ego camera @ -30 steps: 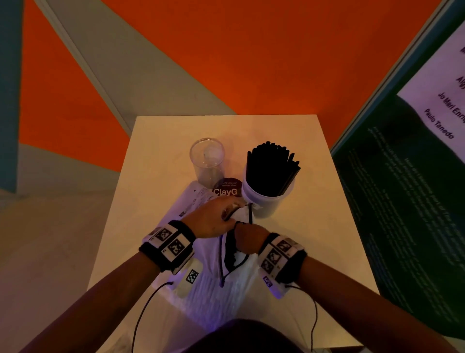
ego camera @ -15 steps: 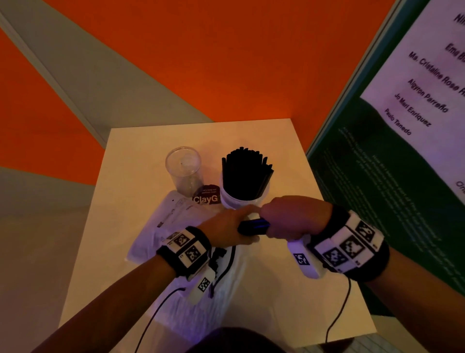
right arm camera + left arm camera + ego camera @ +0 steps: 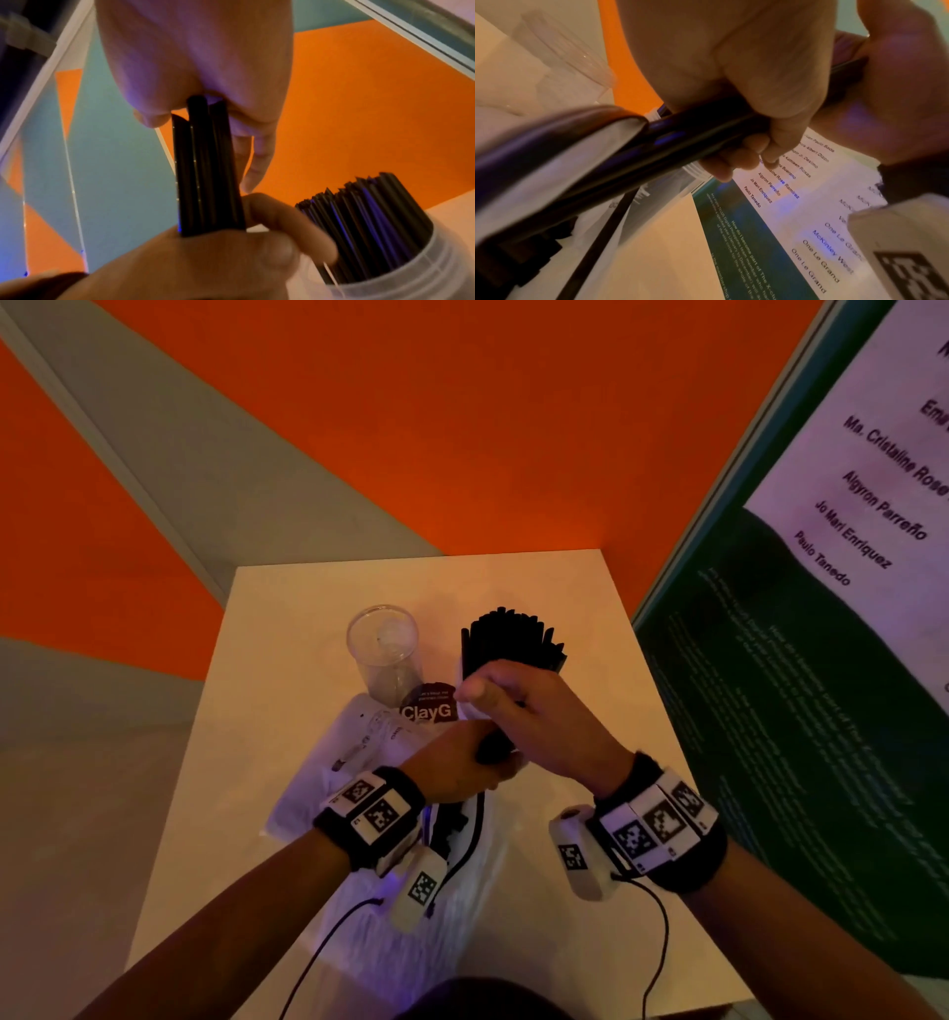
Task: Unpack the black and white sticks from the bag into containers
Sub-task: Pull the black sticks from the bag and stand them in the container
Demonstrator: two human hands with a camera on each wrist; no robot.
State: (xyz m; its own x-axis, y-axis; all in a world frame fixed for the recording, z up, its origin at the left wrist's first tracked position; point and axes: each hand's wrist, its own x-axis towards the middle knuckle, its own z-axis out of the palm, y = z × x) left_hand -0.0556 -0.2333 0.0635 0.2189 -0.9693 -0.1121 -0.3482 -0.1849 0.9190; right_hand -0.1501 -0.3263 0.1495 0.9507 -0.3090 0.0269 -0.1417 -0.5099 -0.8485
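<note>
My right hand (image 3: 513, 706) grips the upper part of a small bundle of black sticks (image 3: 494, 747), held upright in front of the white container (image 3: 411, 274). That container is packed with black sticks (image 3: 508, 639). Just below, my left hand (image 3: 462, 757) curls round the bundle's lower end (image 3: 205, 172), above the mouth of the white bag (image 3: 359, 762) lying flat on the table. An empty clear cup (image 3: 382, 654) stands left of the container. No white sticks are in view.
The small white table (image 3: 590, 839) has near edges on every side. A dark green and white poster panel (image 3: 796, 685) stands close on the right. A round brown "ClayG" label (image 3: 428, 708) lies between the cup and the bag.
Both hands were at the bag's mouth a second ago. My right hand has since drawn a bundle of black sticks out and tipped it upright toward the container, while my left hand stays at its lower end.
</note>
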